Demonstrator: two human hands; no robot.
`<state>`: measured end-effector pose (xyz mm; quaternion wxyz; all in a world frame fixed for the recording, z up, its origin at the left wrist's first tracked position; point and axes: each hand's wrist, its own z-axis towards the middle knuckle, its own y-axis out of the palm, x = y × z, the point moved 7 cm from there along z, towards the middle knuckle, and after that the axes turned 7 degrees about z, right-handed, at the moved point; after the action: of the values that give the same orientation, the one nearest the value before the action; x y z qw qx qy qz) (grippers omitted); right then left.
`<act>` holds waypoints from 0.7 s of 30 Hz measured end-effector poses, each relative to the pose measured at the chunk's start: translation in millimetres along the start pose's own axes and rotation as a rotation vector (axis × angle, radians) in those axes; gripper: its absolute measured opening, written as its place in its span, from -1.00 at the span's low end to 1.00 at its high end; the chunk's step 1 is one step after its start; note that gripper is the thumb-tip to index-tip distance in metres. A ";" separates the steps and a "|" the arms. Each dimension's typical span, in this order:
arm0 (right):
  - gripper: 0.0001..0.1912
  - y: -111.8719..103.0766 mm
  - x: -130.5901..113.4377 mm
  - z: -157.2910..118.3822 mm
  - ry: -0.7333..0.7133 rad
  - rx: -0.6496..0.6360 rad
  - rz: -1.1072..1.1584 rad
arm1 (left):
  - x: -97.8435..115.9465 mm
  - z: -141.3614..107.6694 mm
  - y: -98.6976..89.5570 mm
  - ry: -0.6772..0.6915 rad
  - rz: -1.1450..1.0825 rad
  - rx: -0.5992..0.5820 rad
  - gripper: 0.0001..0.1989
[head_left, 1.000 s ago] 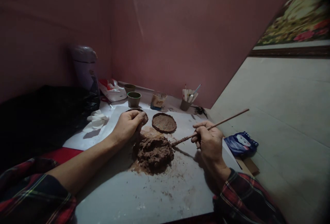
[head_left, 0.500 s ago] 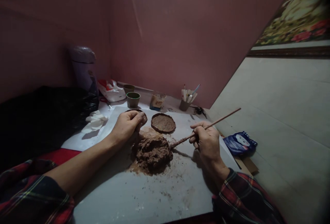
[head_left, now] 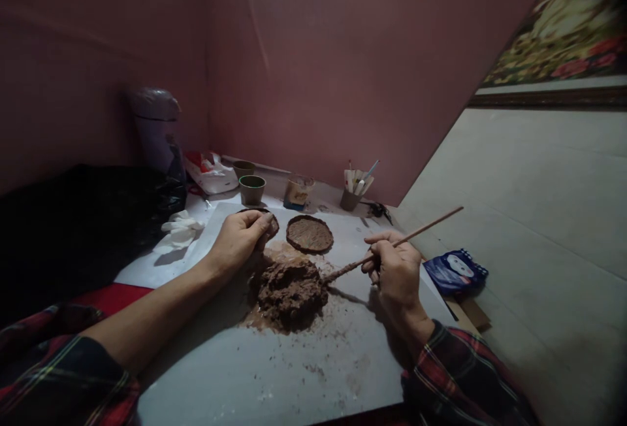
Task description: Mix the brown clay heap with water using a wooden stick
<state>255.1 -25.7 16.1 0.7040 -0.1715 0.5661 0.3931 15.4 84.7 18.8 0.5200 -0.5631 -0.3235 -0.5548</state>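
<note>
A lumpy mound of wet brown clay-like paste [head_left: 291,292] sits in the middle of the white board [head_left: 235,370]. My right hand [head_left: 394,272] is closed around a thin wooden stick [head_left: 431,220], whose lower end is coated in paste and touches the mound's right side. Beyond the mound, my left hand [head_left: 242,236] is closed in a pinch; anything between its fingertips is hidden. Partly covered by that hand is a dark-rimmed brown disc [head_left: 275,225]. A second round disc with a raised rim [head_left: 309,234] lies flat to its right.
Along the back stand a green-rimmed cup [head_left: 252,191], a glass jar [head_left: 298,192] and a small pot of brushes and sticks [head_left: 349,198]. White gloves [head_left: 180,230] lie at left beside a black plastic bag [head_left: 88,223]. A blue packet [head_left: 455,271] is at right.
My right hand and the stick have shifted very slightly to the right, with the tip still at the mound. My left hand stays in its pinch at the same spot.
</note>
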 end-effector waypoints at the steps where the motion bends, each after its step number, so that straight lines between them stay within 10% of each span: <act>1: -0.91 -1.1 -1.2 0.3 -0.026 0.013 -0.008 | -0.4 0.2 0.5 -0.004 0.000 -0.003 -0.69; 21: -0.96 11.1 -0.3 -3.4 0.124 -0.077 0.053 | 1.1 0.9 -0.4 0.043 0.013 0.008 -0.70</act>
<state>244.5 -21.2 17.6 0.6497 -0.2075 0.5976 0.4215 15.5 85.5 20.1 0.5329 -0.5509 -0.3108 -0.5621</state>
